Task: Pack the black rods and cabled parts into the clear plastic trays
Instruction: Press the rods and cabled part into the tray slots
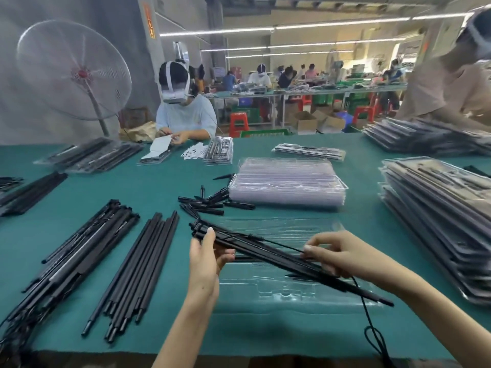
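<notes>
Item: cabled rod bundle (268, 254), held slantwise above the open clear tray (279, 285) at the worktop's (148, 187) near edge. Your left hand (204, 264) gripped its far end; right hand (337, 252) fingers pinched the middle. Advice: level it, align it with the moulded channels, tuck in the trailing cable (372, 333).

No text, label or number is legible anywhere.
</notes>
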Available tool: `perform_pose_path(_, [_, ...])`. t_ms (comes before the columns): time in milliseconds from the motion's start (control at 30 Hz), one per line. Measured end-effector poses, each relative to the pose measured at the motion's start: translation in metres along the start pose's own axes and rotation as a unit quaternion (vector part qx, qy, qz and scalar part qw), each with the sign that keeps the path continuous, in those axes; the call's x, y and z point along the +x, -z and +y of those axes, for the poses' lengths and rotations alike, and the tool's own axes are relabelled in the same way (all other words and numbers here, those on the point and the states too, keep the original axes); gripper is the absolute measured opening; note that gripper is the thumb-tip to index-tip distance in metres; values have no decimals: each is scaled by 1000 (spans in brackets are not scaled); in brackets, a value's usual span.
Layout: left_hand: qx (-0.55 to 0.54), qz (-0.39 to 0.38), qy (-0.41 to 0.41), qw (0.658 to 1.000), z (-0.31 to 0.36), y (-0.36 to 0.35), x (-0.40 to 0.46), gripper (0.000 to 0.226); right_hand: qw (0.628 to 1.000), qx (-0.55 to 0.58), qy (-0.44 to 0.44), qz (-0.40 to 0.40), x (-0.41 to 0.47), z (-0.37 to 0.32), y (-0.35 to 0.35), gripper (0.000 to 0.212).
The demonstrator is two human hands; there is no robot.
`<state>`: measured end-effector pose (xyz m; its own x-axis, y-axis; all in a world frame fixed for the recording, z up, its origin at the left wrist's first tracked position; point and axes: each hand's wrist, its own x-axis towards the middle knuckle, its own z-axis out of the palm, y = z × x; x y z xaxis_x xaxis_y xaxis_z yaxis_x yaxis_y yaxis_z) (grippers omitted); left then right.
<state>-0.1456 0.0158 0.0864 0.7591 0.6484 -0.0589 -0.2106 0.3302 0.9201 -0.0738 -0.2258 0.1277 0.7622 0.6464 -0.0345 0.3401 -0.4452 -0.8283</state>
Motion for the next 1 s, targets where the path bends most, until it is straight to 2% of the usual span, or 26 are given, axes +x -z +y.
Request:
perform_pose_path(133, [25, 22, 5, 999, -20, 1, 1, 20, 993, -104, -51, -28, -15, 20, 15, 34])
perform_pose_path(200, [53, 11, -2, 999, -27, 0, 1, 19, 985, -166, -33, -43, -24, 28, 19, 35])
perform_pose_path(267, [67, 2, -12, 998, -29, -4, -1, 18, 954, -299, -1, -17, -28, 36, 23, 37])
perform_pose_path(333, [63, -6, -27, 998, -27, -8, -2, 16, 939, -345, -7, 15, -31, 40, 24, 41])
perform_pose_path(400, [42, -7, -35, 998, -23, -9, -3, 12, 972, -213, -63, -78, -36, 47, 24, 44])
perform_pose_path(467, [27, -2, -38, 999, -21, -8, 0, 12, 970, -54, -114, -207, -45, 52, 27, 43])
perform_pose_path(500, [24, 0, -39, 999, -20, -8, 1, 12, 968, -33, -110, -225, -50, 54, 32, 42])
perform_pose_path(533, [21, 1, -40, 999, -21, -8, 2, 12, 973, -52, -92, -205, -53, 56, 38, 41])
perform_pose_path(567, [17, 1, -40, 999, -22, -10, 2, 11, 981, -105, -62, -153, -55, 57, 44, 40])
perform_pose_path(633, [11, 8, -41, 999, -30, -15, 1, 5, 972, -232, -7, -42, -54, 52, 50, 33])
perform_pose_path(667, [5, 17, -39, 999, -34, -16, 1, 4, 953, -304, 6, -8, -53, 47, 48, 32])
perform_pose_path(733, [-20, 36, -35, 999, -40, -20, 1, 12, 884, -459, 24, 82, -48, 35, 39, 36])
perform_pose_path(767, [-31, 44, -33, 998, -42, -21, 1, 21, 869, -469, 49, 146, -45, 31, 38, 37])
perform_pose_path(800, [-41, 50, -29, 997, -44, -21, 2, 30, 878, -435, 80, 183, -42, 29, 41, 37])
perform_pose_path(833, [-52, 57, -23, 997, -44, -22, 3, 39, 903, -375, 94, 189, -40, 27, 47, 38])
perform_pose_path(900, [-72, 80, 7, 994, -49, -18, 7, 46, 952, -272, 62, 129, -34, 28, 58, 38])
perform_pose_path(933, [-75, 89, 26, 993, -52, -14, 11, 36, 959, -271, 23, 85, -29, 33, 61, 38])
perform_pose_path(1000, [-76, 85, 67, 991, -57, -11, 13, 7, 930, -363, -32, 34, -19, 53, 59, 36])
